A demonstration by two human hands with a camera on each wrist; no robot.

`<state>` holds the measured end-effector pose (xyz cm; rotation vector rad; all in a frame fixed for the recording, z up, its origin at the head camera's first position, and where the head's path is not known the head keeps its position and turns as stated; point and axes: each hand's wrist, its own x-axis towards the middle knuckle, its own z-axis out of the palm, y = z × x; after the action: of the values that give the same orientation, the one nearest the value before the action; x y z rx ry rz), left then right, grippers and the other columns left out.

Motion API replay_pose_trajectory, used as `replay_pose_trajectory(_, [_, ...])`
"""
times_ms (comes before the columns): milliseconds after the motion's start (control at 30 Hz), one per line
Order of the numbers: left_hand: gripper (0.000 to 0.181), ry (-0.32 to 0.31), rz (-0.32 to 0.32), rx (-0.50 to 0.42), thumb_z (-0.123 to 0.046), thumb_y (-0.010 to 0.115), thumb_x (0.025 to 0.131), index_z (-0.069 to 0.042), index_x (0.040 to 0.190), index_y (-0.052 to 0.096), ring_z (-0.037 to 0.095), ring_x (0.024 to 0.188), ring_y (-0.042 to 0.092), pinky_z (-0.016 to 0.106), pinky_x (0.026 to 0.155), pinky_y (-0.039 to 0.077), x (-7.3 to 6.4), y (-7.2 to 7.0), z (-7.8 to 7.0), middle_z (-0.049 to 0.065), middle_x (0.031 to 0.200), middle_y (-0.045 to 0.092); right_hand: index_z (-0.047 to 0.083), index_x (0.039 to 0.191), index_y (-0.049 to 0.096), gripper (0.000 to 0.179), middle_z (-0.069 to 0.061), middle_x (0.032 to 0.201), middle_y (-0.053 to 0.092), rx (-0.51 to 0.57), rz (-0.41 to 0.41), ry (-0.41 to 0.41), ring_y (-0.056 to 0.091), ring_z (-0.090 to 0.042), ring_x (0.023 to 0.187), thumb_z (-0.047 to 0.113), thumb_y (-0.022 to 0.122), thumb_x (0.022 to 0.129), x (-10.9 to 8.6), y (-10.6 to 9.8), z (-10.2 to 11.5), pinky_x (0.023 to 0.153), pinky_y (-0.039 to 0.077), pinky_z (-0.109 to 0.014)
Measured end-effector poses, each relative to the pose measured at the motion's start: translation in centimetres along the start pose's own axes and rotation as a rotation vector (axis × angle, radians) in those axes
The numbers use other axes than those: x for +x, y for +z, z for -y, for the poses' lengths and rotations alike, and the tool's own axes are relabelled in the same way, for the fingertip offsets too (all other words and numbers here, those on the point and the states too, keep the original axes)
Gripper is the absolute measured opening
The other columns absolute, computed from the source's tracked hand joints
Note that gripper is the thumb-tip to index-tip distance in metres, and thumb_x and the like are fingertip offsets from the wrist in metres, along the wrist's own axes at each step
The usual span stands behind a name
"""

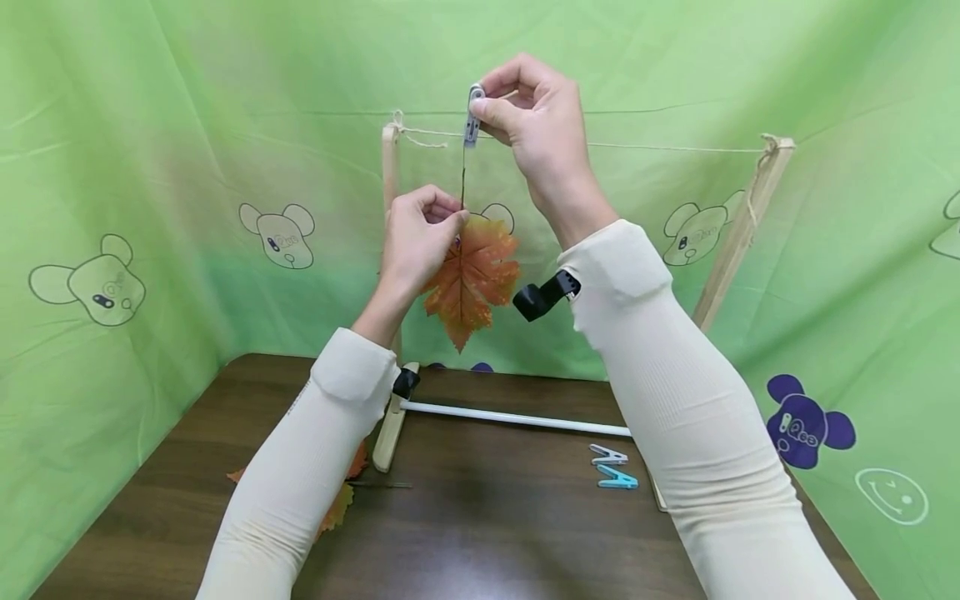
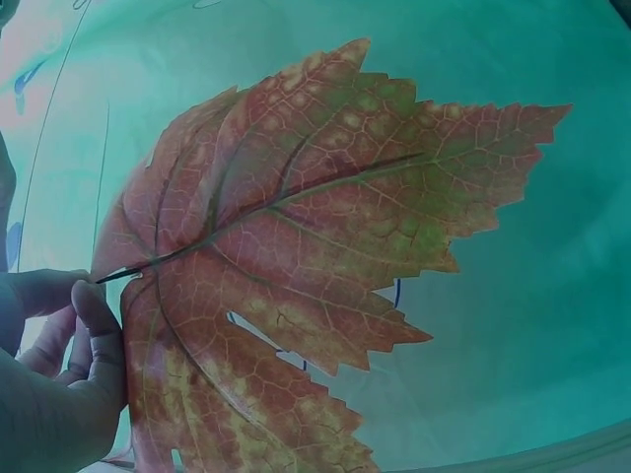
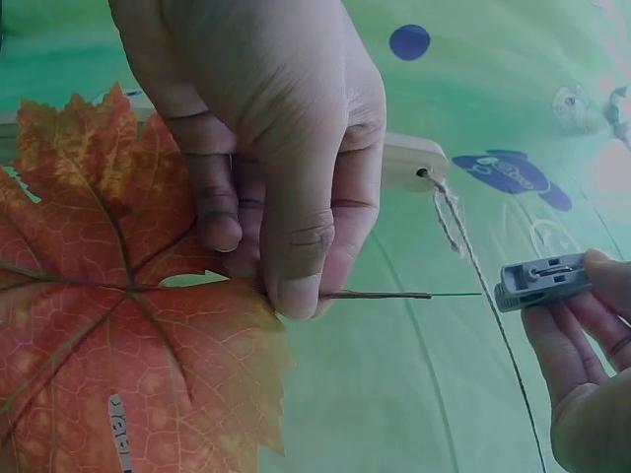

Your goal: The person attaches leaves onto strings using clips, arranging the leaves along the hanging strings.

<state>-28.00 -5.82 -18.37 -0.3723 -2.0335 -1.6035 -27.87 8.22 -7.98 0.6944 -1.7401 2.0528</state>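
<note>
At the string [image 1: 675, 148]: the line runs between a left wooden post [image 1: 391, 167] and a right wooden post [image 1: 742, 237], tied at both tops; a grey peg [image 1: 472, 117] is held against its path in the head view.
Right hand [image 1: 551, 125]: pinches the peg between thumb and fingers; whether the peg's mouth is parted cannot be told.
Left hand [image 1: 420, 237]: pinches the stem [image 1: 463, 187] at the base of the blade.
Leaf [image 1: 472, 271]: orange, hanging point-down below the string, stem upright, its thin tip close to the peg's mouth; contact is unclear.
Stem risk: the tip is slender and could slip from the peg, the likely cause being too short a length caught.
String risk: the line could give under a push, so the peg might bite the stem alone and miss it.
Leaf risk: an early release by the left hand would probably drop it.
Table [image 1: 487, 517]: carries a pale spare peg [image 1: 609, 455], a blue spare peg [image 1: 618, 478] and more leaf [image 1: 337, 510], partly hidden by the left sleeve [image 1: 288, 475].
</note>
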Motion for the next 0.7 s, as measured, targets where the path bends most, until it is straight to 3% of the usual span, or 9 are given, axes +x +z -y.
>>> replay_pose_trajectory(700, [0.003,0.012,0.005,0.022,-0.004,0.074,0.093,-0.004,0.090,0.075,0.011,0.075,0.064,0.021,0.071,0.054,0.3,0.0,-0.1,0.006,0.085,0.072,0.005,0.079,0.068,0.025,-0.006,0.083,0.064,-0.029,-0.027,0.034,0.064,-0.017,0.078,-0.017,0.071,0.088,1.3,0.8,0.4,0.087,0.062,-0.031])
